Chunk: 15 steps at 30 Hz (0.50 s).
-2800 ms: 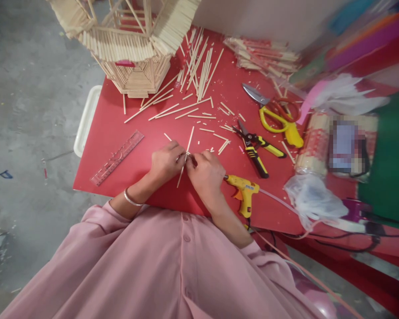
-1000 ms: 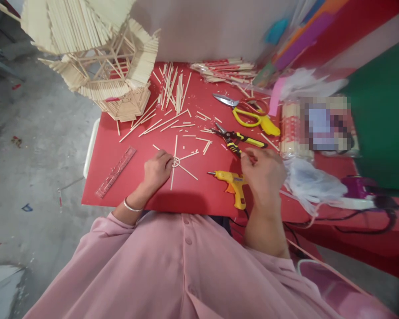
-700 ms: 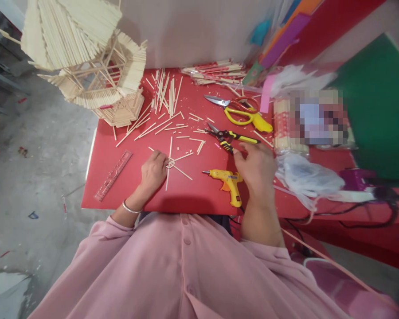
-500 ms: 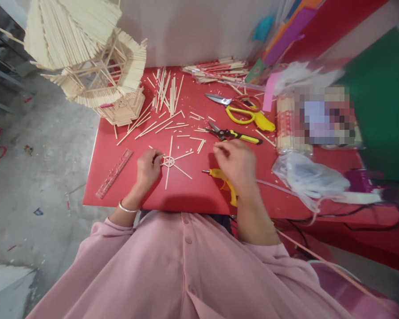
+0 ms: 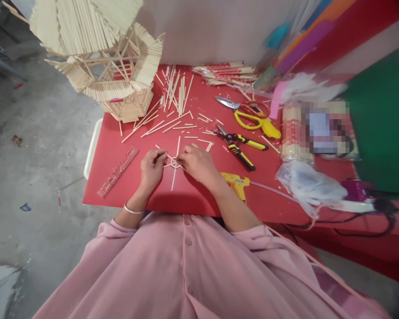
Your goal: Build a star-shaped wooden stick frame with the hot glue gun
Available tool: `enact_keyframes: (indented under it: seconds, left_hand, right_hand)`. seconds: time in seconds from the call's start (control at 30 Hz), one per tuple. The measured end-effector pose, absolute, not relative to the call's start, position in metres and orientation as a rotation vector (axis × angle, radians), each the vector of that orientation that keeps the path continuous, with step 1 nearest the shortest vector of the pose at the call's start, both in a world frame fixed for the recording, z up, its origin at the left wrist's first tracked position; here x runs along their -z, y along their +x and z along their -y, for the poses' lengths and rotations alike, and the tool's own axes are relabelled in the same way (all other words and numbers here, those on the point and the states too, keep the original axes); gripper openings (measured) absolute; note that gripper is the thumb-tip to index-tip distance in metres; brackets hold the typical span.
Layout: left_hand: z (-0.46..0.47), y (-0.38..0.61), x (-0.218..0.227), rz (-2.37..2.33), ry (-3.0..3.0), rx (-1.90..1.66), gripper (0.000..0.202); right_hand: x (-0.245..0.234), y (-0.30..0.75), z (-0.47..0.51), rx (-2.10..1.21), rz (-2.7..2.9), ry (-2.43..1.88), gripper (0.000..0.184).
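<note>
A small spoked frame of thin wooden sticks (image 5: 174,177), with a ring at its hub, lies on the red table (image 5: 146,186) in front of me. My left hand (image 5: 152,168) pinches one of its left spokes. From the other side my right hand (image 5: 198,163) reaches over the hub, its fingers closed together at the ring. They cover the right-hand spokes, and whether a small piece is between them I cannot make out. A yellow hot glue gun (image 5: 236,184) rests beside my right forearm.
Black-and-yellow pruning shears (image 5: 239,150) and scissors (image 5: 246,116) lie behind the glue gun. Loose sticks (image 5: 182,95) are scattered at the back. A stick-built pagoda model (image 5: 133,99) stands back left, a clear ruler (image 5: 118,173) at left, and a plastic bag (image 5: 309,184) at right.
My right hand has moved left, from above the glue gun to the hub of the stick frame. My left hand stays at the frame's left side. The view has shifted slightly.
</note>
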<state>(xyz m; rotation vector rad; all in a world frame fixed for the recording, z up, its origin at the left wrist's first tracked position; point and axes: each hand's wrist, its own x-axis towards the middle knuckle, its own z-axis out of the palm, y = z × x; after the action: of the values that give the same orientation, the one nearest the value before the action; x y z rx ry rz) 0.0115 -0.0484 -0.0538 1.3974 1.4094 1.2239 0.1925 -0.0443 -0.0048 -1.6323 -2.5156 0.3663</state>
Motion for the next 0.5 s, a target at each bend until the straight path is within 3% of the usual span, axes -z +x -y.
enact_keyframes:
  seconds: [0.5]
  left_hand:
    - [0.052, 0.011, 0.054, -1.342, 1.338, -1.252, 0.009]
  right_hand:
    - [0.009, 0.223, 0.032, -0.413, 2.278, -1.915, 0.026]
